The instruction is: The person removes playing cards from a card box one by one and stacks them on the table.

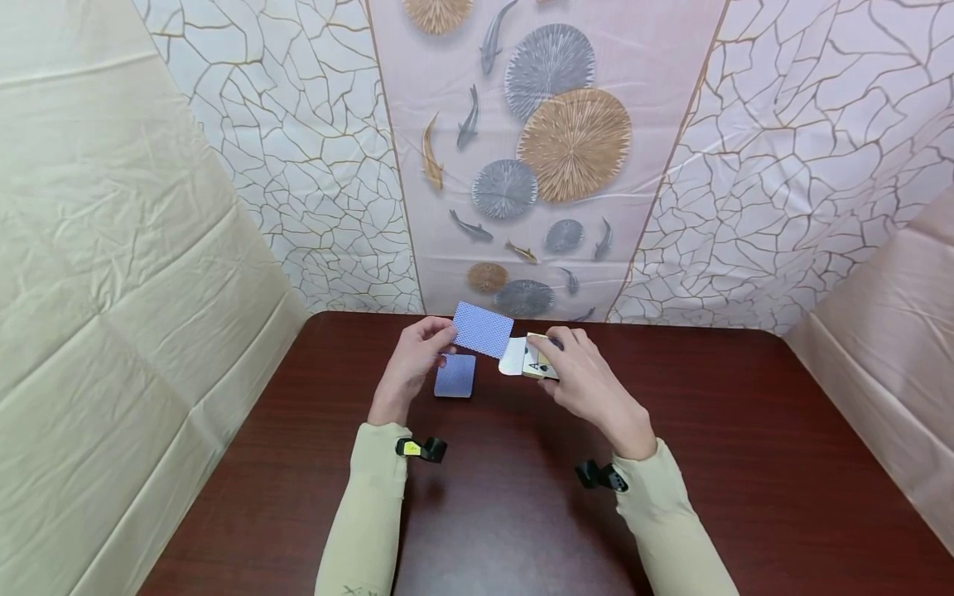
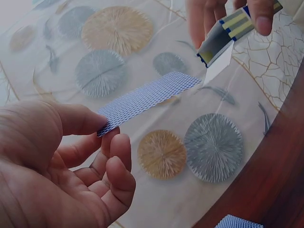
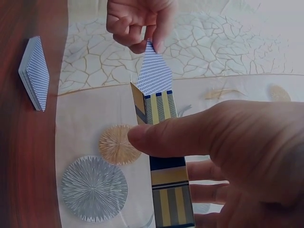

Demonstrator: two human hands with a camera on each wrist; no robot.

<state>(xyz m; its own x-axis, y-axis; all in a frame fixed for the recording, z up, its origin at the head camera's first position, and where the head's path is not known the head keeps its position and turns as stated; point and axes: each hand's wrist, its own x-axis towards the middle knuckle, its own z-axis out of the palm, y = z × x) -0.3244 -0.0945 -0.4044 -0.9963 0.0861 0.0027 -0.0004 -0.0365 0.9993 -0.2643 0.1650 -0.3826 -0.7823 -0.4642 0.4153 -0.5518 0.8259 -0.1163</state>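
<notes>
My left hand (image 1: 411, 362) pinches a blue-patterned playing card (image 1: 483, 329) between thumb and fingers, above the table. In the left wrist view the card (image 2: 149, 100) tilts up toward the box, its far end close to the white flap (image 2: 219, 69). My right hand (image 1: 592, 382) grips a card box (image 3: 167, 164), with the thumb across its striped yellow and grey side. The box's mouth, flap folded out, faces the card. An ace marking shows on the box's face in the head view. Below the held card, a stack of blue-backed cards (image 1: 455, 377) lies on the table.
The dark red-brown table (image 1: 492, 513) ends at the back against a hanging cloth (image 1: 507, 240) printed with fish and round leaves. Pale cloth (image 1: 134, 331) hangs along the left side, and more cloth hangs on the right. Both wrists wear black straps.
</notes>
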